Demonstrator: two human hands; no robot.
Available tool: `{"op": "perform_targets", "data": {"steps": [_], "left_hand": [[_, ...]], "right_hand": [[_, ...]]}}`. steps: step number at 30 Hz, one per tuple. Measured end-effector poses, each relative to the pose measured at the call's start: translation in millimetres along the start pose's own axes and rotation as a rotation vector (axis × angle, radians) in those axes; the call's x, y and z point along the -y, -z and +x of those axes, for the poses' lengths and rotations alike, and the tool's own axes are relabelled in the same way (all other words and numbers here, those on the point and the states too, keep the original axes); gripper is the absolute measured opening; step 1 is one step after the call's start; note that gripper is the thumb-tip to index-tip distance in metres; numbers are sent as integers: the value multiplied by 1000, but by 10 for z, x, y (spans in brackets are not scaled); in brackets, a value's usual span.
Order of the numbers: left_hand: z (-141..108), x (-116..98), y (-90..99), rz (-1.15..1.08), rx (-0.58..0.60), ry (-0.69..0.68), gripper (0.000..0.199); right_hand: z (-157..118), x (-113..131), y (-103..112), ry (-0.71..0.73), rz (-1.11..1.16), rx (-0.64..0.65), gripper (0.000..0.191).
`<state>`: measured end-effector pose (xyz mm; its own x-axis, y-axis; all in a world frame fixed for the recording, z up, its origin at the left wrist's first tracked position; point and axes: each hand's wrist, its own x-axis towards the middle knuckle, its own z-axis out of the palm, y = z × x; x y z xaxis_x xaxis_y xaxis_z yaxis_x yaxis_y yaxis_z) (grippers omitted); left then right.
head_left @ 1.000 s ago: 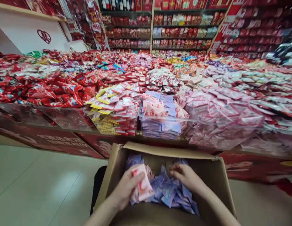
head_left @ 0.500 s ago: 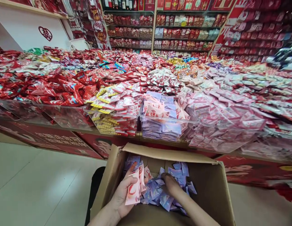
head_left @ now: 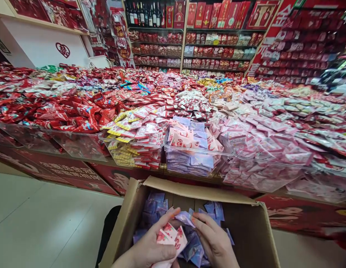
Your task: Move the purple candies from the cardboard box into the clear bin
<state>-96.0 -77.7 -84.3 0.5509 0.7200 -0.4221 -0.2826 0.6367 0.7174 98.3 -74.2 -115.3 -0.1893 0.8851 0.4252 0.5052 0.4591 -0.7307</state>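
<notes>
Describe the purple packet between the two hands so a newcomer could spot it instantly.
Find the open cardboard box at the bottom. Over it, the left hand holds pink packets beside the right hand. The purple packet bridges them, unlike the other purple packets lying loose in the box.

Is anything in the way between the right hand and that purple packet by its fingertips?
No, nothing I can see. The right hand has its fingertips right at one end of the purple packet. The left hand, holding pink packets, is at the other end.
</notes>
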Motion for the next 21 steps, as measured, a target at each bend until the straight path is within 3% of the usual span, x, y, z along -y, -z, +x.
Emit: {"op": "perform_targets", "data": {"steps": [4,7,10,13,17,21], "left_hand": [[-90,-190,-165,188,90,108,81],[-128,-314,-287,371,95,38,76],[-114,-366,-340,511,72,-68,70],[-69,-353,-331,580,76,-134,73],[-19,-367,-329,577,99,-193,76],[-7,-447,-365,736,92,-338,67]], "right_hand": [[24,210,149,-59,109,-73,27],[104,330,248,-252,370,-139,22],[172,371,266,-484,644,-213,32],[209,356,233,-652,763,-233,31],[247,336,209,-689,878,-271,26],[269,315,228,-671,869,-140,29]]}}
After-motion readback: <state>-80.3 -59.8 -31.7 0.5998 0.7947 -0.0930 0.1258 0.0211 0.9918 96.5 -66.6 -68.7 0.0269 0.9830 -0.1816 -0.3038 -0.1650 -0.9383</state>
